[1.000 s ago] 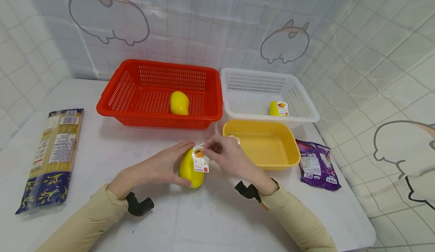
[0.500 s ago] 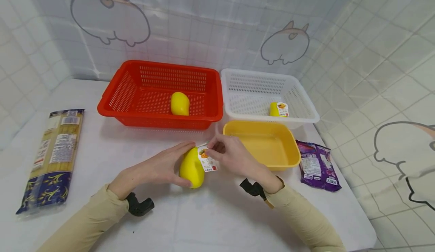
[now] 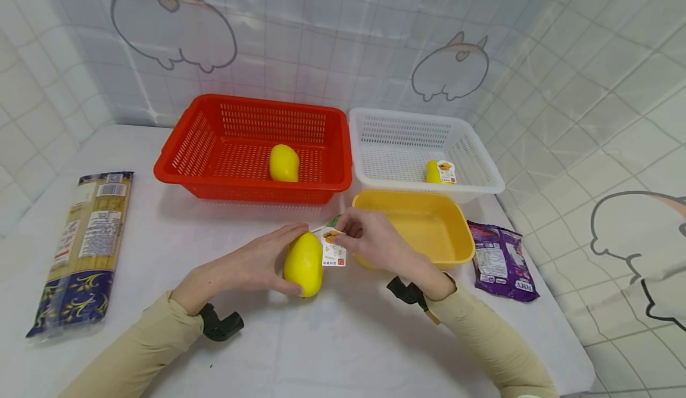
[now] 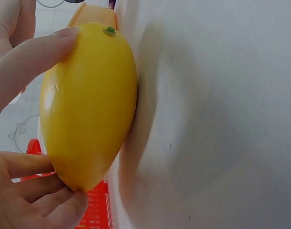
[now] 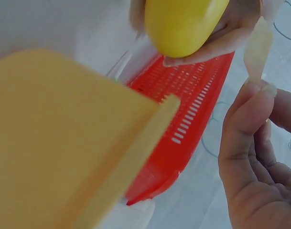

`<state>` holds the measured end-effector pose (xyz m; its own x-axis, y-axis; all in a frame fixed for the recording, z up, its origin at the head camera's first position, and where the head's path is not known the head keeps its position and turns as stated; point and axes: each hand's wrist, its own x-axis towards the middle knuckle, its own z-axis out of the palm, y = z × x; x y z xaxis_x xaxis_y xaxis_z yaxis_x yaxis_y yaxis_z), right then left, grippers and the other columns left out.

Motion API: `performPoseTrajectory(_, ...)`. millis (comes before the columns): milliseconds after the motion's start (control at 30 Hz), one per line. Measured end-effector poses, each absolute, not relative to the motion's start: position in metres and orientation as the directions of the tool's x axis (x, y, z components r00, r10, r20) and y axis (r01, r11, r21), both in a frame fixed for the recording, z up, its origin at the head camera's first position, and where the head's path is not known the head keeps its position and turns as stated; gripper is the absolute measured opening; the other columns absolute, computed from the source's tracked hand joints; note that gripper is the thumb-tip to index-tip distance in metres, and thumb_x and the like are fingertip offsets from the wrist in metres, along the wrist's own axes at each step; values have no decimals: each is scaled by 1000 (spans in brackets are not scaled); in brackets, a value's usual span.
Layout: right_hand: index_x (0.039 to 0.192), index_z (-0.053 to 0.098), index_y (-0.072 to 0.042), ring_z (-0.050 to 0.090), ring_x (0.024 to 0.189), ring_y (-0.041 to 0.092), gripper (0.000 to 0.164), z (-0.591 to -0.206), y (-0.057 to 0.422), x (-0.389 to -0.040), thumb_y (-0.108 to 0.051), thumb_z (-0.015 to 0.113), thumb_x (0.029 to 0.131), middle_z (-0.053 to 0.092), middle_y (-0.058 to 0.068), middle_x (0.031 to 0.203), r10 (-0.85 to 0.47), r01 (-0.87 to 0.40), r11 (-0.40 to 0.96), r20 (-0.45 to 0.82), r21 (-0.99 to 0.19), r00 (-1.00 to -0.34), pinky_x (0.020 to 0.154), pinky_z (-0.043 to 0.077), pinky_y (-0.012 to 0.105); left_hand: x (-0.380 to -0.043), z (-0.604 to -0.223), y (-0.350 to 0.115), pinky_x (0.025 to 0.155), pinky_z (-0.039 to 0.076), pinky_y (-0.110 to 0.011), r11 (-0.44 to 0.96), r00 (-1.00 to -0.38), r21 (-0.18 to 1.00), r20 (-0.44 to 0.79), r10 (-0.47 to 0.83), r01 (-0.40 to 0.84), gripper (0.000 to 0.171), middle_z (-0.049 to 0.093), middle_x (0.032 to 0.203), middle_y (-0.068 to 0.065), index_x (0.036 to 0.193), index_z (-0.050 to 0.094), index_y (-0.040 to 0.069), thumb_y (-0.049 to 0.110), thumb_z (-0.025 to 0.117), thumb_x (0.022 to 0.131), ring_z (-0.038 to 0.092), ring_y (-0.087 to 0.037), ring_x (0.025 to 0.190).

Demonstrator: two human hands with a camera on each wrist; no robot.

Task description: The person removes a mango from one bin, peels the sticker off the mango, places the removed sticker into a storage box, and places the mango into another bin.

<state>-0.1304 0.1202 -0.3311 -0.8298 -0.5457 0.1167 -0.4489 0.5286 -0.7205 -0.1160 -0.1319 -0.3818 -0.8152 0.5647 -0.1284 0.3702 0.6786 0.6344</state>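
Sleeves of beige cloth reach over a white tabletop. The left hand holds a smooth, oval, yellow mango on it, thumb at the near end and fingers at the far end. The right hand pinches a white label printed with orange fruit, just beside the mango and apart from it. To the right stands a rectangular yellow plastic tub, with a shiny purple packet beside it; a long clear-and-blue packet of pasta lies well apart to the left. Farther back, a red slotted plastic basket holds a second yellow mango, and a white slotted plastic basket next to it holds a labelled yellow fruit.
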Motion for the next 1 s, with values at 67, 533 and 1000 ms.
performPoseTrajectory(67,91,65,-7,60,72,12,12,-329,122,-131,-10,76,89,65,2,81,-544,-445,541,106,-714,-832,68,56,23,-116,-382,-132,118,32,-57,680,-817,635,-131,562,366,119,30,162,-9,157,28,6,56,87,67,34,-31,146)
performPoseTrajectory(533,93,64,-6,61,74,15,18,-319,131,-137,-9,80,84,67,3,84,-523,-391,568,48,-724,-851,69,57,24,-116,-383,-132,117,31,-58,676,-814,640,-135,565,364,117,30,162,-12,156,28,4,57,86,69,34,-33,145)
performPoseTrajectory(1000,105,62,0,62,78,19,28,-312,151,-154,-5,80,83,65,9,88,-504,-346,568,17,-747,-864,73,56,25,-116,-383,-132,118,30,-57,679,-814,635,-134,566,367,118,28,163,-12,157,27,5,56,86,69,32,-33,147)
